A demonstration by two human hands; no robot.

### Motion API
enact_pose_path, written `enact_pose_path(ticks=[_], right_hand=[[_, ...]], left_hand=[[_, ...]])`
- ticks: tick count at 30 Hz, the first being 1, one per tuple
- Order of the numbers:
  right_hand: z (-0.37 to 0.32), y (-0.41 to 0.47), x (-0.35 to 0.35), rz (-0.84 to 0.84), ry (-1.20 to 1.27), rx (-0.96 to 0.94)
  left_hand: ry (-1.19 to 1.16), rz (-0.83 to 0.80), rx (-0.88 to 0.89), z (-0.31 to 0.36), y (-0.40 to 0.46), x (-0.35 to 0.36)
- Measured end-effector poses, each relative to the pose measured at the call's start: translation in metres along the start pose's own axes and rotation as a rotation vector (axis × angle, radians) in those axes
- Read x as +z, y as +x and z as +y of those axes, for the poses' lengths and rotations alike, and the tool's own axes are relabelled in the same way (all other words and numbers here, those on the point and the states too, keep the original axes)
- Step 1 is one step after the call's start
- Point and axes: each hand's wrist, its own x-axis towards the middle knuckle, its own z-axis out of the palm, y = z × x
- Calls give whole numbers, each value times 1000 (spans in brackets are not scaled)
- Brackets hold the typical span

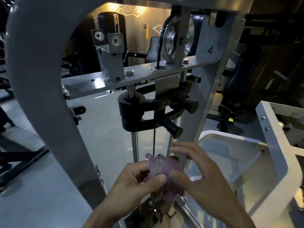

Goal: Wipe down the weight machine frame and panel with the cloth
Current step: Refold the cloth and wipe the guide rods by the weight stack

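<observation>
— Cloth front and centre: purple, crumpled, held up in mid-air between both hands, just in front of the guide rods and touching no part of the machine.

— We make the left hand the one doing the holding: thumb and curled fingers pinch the cloth's left edge. The right hand is blurred; its fingers are spread and mostly straight, with the thumb against the cloth's right side. We'd call it loosely open, helping to refold or bunch the fabric, not gripping it.

— So how far along are we?

— Hard to judge. The grey frame upright and the white panel carry no wet streaks or wipe marks we can pick out in this dim light. With the cloth off the surfaces, we read this as a regrip between passes or before the first; the wiping itself looks to be mostly ahead of us.

— Any writing?

— A handwritten "4" on the right-hand upright beside the pulley. The black add-on weights carry small pale numerals, possibly "2.3", too tiny to be sure. On the back wall there's a lit script logo we can't read.
</observation>
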Motion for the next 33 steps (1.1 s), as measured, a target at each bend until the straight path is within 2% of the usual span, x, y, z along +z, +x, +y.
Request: enact_pose_path(ticks=[2,3,5,8,10,12,17,20,24,26,29,31,33], right_hand=[[-7,-5,6,-167,151,56],[-6,-7,10,-166,176,54],[-7,-6,17,-2,160,36],[-20,6,7,303,94,-58],[-33,22,-8,461,-132,-205],[-42,45,-18,516,-427,-348],[-27,89,8,470,-934,-237],[-21,87,20,487,-1002,-269],[-21,70,43,319,-1082,-310],[-20,63,49,267,-1063,-297],[-39,60,49,284,-687,-176],[-52,61,55,240,-434,-61],[-54,65,69,257,-348,-51]], left_hand=[[-4,27,42,4,-2,-1],[11,26,65,6,-3,-1],[80,40,99,6,-5,0],[121,243,0,0,-4,-6],[118,324,-55,-3,-4,-12],[101,343,-58,-3,-3,-18],[40,311,-60,-10,-2,-28],[-13,307,-80,-15,-3,-33],[7,253,-105,-19,-4,-35],[31,229,-114,-19,-6,-35],[24,209,-134,-19,-8,-37],[16,198,-158,-21,-12,-38],[-37,199,-172,-21,-16,-38]])
